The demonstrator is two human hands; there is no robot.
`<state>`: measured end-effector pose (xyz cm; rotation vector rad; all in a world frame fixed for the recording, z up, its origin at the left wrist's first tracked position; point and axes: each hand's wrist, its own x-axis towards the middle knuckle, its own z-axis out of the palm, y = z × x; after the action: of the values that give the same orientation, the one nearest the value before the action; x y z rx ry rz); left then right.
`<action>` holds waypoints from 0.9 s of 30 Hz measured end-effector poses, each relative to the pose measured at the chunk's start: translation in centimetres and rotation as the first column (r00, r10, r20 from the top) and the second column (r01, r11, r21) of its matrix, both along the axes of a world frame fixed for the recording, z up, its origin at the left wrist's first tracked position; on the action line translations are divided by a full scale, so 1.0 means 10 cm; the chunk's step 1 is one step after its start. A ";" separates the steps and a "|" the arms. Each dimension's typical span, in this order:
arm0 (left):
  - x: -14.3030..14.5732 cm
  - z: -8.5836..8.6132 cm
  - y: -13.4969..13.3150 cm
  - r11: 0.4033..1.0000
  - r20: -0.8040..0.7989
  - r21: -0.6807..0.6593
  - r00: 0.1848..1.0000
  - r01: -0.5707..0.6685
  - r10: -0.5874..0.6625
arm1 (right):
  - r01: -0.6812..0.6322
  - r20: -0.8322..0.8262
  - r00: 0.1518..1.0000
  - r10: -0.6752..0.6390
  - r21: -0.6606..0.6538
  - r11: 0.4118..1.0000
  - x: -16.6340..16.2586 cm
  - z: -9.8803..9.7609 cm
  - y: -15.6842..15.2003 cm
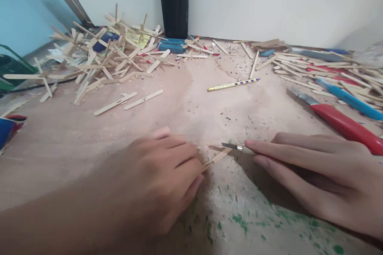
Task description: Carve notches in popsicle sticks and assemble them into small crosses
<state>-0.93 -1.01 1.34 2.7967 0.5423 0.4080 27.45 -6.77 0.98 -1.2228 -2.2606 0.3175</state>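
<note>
My left hand [170, 171] is closed around a wooden craft stick [220, 156], whose split or notched end sticks out to the right of the fingers. Most of that stick is hidden under the hand. In my right hand [317, 175] is a craft knife [236, 147], pinched between thumb and fingers. Its short blade points left, just above the stick's free end; whether the two touch I cannot tell. Two notched craft sticks [143, 99] lie beyond my left hand. A utility knife with a red handle [344, 123] rests past my right hand.
Joined craft sticks [104, 51] form a tangled pile at the back left. Loose sticks [296, 65] and a blue pen [350, 97] lie at the right. A yellow patterned pencil [233, 84] is mid-table. A black post [174, 4] stands at the back. Shavings and green paint marks dot the tabletop.
</note>
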 end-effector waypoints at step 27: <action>-0.06 0.08 0.23 0.984 -0.036 -0.176 0.999 -0.021 0.015 | -0.101 -0.028 0.995 0.101 -0.022 0.995 0.05 -0.09 0.05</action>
<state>-1.55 1.25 2.13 2.6346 0.5820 0.3004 27.96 -6.32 0.07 -1.1111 -2.3063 0.3963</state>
